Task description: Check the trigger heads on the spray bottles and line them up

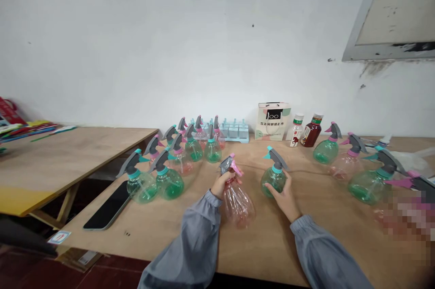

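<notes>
My left hand point(220, 185) grips the neck of a pink spray bottle point(238, 200) with a grey trigger head, held tilted over the wooden table point(265, 243). My right hand point(287, 198) wraps round the side of a green spray bottle point(274, 178) with a teal collar, which stands upright on the table. Both arms wear grey sleeves. The two bottles are a short way apart at the table's middle.
Several green and pink spray bottles point(170, 180) stand in a group at the left, and more point(360, 175) at the right. A black phone point(108, 207) lies near the left edge. A light blue tray point(234, 131), a paper bag point(273, 121) and two drink bottles point(306, 131) line the wall. A second table point(61, 157) stands at the left.
</notes>
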Available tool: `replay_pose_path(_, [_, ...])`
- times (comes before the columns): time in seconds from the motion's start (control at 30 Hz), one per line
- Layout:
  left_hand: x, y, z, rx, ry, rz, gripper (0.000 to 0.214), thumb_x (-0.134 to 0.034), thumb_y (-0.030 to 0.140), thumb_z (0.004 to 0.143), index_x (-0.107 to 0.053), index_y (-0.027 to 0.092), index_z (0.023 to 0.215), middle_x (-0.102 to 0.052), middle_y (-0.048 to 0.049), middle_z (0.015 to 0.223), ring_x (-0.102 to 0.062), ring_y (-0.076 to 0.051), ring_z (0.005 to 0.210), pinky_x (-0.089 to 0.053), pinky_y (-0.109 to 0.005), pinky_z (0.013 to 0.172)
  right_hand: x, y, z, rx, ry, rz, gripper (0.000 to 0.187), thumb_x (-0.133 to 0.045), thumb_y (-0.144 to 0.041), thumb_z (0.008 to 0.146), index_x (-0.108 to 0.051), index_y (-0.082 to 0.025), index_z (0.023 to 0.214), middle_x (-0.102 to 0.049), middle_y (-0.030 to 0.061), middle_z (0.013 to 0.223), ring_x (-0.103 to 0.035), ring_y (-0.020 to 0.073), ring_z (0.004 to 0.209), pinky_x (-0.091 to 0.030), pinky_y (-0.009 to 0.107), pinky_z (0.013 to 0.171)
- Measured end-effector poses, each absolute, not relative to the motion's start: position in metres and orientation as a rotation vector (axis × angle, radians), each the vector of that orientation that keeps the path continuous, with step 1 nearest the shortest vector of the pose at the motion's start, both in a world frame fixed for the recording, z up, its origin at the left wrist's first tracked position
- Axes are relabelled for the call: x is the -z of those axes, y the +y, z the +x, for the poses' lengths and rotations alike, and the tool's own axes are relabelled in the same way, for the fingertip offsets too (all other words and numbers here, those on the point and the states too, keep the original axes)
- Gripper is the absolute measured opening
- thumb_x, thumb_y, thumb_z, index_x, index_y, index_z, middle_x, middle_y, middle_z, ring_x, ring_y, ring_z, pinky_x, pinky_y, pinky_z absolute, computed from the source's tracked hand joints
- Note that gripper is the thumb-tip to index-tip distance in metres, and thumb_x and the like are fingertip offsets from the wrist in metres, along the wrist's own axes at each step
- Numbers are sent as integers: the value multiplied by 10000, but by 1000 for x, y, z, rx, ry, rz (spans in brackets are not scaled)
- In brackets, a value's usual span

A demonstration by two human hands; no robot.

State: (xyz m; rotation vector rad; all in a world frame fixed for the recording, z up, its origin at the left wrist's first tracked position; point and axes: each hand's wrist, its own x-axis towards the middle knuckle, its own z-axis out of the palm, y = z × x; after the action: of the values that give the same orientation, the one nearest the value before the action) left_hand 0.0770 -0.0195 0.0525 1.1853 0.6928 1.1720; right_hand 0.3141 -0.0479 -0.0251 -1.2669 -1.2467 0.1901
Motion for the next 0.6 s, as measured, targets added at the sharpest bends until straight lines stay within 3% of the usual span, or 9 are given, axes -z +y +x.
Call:
replay_pose_path(0.13, [-62, -24, 79, -1140, 602, 1169, 411, -738, 426, 633, -726, 216, 986, -729, -90, 1128, -670, -203, 678, -574, -416, 757, 22, -49, 314, -209, -1238, -1273, 843, -699, -710, 691, -420, -200, 1301, -568, 171, 1266, -579, 320, 1149, -487, 511, 967])
replay_pose_path(0.23, [-64, -27, 79, -1119, 598, 1170, 485, -771, 461, 645, -709, 239, 1072, -713, -82, 1159, -658, -186, 672, -574, -416, 763, 21, -50, 314, -215, -1239, -1272, 837, -705, -702, 691, -424, -200, 1300, -573, 170, 1260, -584, 318, 1143, -486, 509, 971])
replay_pose_path(0.33, [-63, -26, 76, -1044, 609, 1110, 501, -775, 533, 677, -692, 246, 1079, -712, -85, 1115, -656, -188, 722, -574, -405, 759, 21, -51, 314, -250, -1238, -1271, 841, -710, -694, 691, -422, -196, 1304, -566, 173, 1272, -579, 320, 1155, -475, 510, 990])
replay_pose_path(0.43, [-61, -24, 73, -966, 589, 979, 448, -816, 495, 668, -691, 223, 1002, -711, -72, 1055, -632, -147, 716, -576, -362, 764, 21, -51, 313, -291, -1228, -1272, 873, -709, -705, 679, -407, -189, 1315, -549, 179, 1296, -558, 328, 1189, -453, 522, 1019])
replay_pose_path(0.6, [-60, -20, 75, -1003, 613, 827, 366, -892, 356, 559, -652, 147, 740, -668, -2, 697, -524, -58, 528, -553, -257, 672, 20, -51, 313, -273, -1229, -1291, 884, -701, -717, 673, -405, -190, 1318, -548, 176, 1301, -543, 333, 1208, -430, 526, 1042])
